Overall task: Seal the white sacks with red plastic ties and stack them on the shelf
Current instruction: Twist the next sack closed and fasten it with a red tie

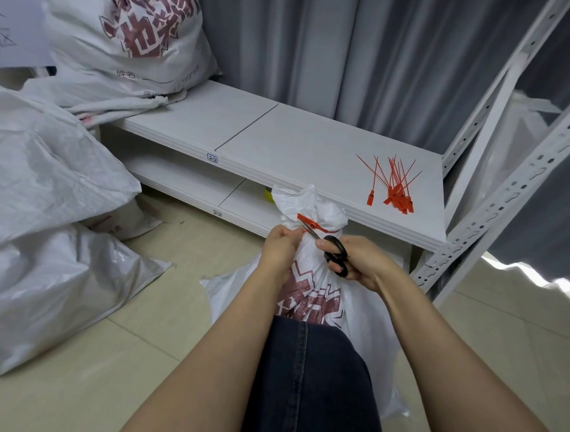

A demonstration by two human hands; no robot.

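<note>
The left hand (280,245) is pinching the red plastic tie (309,224) taut on the white woven sack (309,293) at the white shelf (297,143) front edge; the right hand (363,263) is gripping black-handled scissors (336,255), apparently for trimming

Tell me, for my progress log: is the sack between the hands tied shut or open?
Shut. A red tie cinches the sack's bunched neck; the right hand holds scissors at the tie's tail.
</note>
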